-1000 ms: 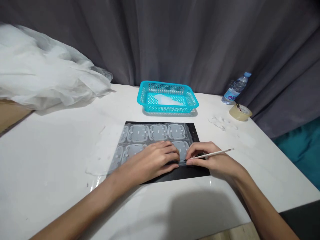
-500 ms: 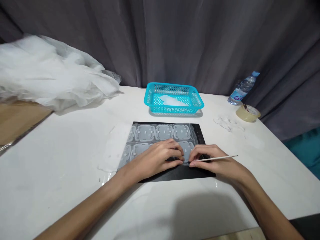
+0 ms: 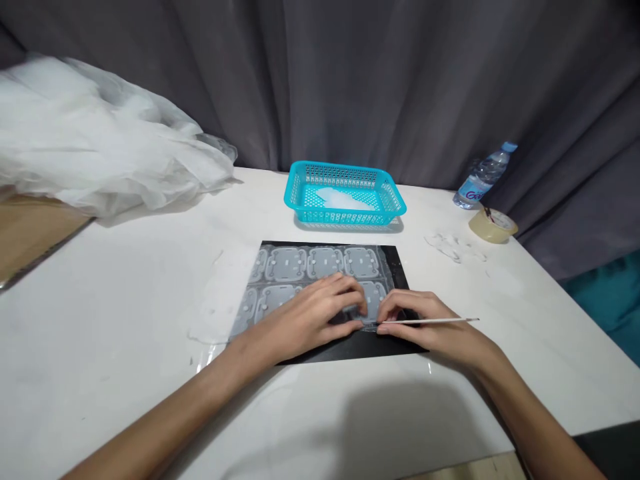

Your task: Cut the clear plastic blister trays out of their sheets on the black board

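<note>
Dark grey curtain [image 3: 350, 80] hangs in folds behind the white table [image 3: 125, 293] in front of you, with teal fabric [image 3: 607, 300] low at the far right. Near the middle of the table lies a black mat [image 3: 345, 350], and over it is spread a translucent plastic sheet [image 3: 327, 261] marked with rows of rounded rectangular panels; its clear left part runs past the mat onto the tabletop. Your left hand [image 3: 323, 310] rests on the sheet with its fingers bent, thumb and forefinger ends close together near the lower edge; you cannot tell from this view whether they pinch anything. Your right hand [image 3: 425, 323] is just beside it, holding a thin white stick [image 3: 453, 320] between thumb and fingers, its tip down by the sheet's lower right part and its other end pointing out to the right. Beyond the mat you have a turquoise basket [image 3: 345, 217] with a white piece [image 3: 340, 199] inside. To its right are a bottle [image 3: 481, 180] with a blue cap, a roll of tape [image 3: 493, 228] near it, and clear scraps [image 3: 450, 248] closer to you. On your left, a white, filmy bundle [image 3: 100, 133] partly covers brown cardboard [image 3: 37, 230].
</note>
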`<state>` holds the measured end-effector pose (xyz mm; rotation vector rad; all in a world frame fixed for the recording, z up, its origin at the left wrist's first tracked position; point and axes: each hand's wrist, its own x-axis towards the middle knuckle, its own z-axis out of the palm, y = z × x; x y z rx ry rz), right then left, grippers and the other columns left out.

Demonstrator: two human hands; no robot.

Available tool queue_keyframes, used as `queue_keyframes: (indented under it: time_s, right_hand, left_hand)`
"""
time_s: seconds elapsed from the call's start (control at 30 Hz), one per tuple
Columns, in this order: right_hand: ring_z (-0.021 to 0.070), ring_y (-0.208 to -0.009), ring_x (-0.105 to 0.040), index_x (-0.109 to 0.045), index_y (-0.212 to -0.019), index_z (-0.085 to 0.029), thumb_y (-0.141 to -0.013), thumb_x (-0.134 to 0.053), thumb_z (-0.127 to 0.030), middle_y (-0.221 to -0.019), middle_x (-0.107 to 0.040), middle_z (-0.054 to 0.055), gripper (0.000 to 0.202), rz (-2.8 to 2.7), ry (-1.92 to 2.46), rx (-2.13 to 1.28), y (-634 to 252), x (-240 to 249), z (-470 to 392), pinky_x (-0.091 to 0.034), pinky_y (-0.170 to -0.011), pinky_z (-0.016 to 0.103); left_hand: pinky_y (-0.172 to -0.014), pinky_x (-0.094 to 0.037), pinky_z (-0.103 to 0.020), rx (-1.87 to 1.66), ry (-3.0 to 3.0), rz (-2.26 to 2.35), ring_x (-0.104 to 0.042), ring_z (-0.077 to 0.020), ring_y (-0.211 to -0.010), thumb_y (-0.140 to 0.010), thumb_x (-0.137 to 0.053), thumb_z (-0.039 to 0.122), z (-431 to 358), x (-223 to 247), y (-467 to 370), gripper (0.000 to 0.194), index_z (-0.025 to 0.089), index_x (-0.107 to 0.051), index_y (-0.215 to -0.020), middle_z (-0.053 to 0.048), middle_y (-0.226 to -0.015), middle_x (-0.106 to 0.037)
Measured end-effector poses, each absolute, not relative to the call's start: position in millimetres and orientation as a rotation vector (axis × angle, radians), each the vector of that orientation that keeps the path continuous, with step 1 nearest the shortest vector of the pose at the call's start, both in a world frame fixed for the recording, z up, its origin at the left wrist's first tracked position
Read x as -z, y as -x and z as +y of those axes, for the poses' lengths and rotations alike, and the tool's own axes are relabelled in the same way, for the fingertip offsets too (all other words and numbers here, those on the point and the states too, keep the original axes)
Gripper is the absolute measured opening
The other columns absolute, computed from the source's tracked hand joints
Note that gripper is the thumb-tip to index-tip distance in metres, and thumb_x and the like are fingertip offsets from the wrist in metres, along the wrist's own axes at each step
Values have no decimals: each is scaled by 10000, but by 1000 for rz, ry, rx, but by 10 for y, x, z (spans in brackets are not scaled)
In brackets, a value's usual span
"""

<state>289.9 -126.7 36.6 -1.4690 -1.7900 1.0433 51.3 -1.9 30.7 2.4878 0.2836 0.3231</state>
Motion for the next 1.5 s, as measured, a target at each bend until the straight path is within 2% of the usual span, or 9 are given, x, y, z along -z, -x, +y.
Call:
queue_keyframes:
  time_s: [0.2,0.37,0.8,1.23,1.5]
  right_hand:
    - [213,-947,-696,-713,-922,-246,-982,-729,-366,-1003,-741,35,136,-1749,1434,-962,-2936,-276,-1392,-522,-881,325]
    - [205,-955,-700,-727,-946,-252,-983,-731,-343,-1014,-740,27,99,-1760,1408,-948,-2883,-265,-1361,-518,-893,319]
    - [203,-960,-697,-730,-964,-241,-1017,-678,-353,-1014,-736,35,134,-1817,1345,-933,-2841,-261,-1313,-535,-902,328]
    - [213,-1006,-686,-709,-1009,-248,-1059,-608,-340,-1041,-722,50,146,-1892,1323,-873,-2880,-253,-1346,-525,-920,342]
    - [187,-982,-684,-696,-1027,-234,-1062,-610,-295,-1039,-712,41,110,-1901,1333,-841,-2938,-240,-1376,-514,-897,310]
  left_hand:
    - [-1051,-431,-394,-315,-2469,202,-625,-248,-1135,-1068,-555,315,-78,-290,-583,193,236,-714,-1142,-66,-1174,-723]
    - [-1022,-438,-377,-358,-2350,263,-608,-238,-1116,-1062,-572,383,-94,-195,-605,211,231,-695,-1142,-61,-1135,-709]
    - [-1049,-432,-375,-336,-2246,284,-603,-244,-1154,-1034,-620,401,-45,-219,-597,192,256,-688,-1140,-50,-1156,-700]
    - [-1172,-336,-429,-260,-2245,262,-554,-249,-1207,-1057,-571,397,-42,-248,-612,179,263,-646,-1149,-51,-1181,-654]
    - [-1110,-375,-390,-215,-2255,276,-522,-247,-1219,-1064,-560,392,-29,-223,-629,190,265,-622,-1190,-50,-1204,-625]
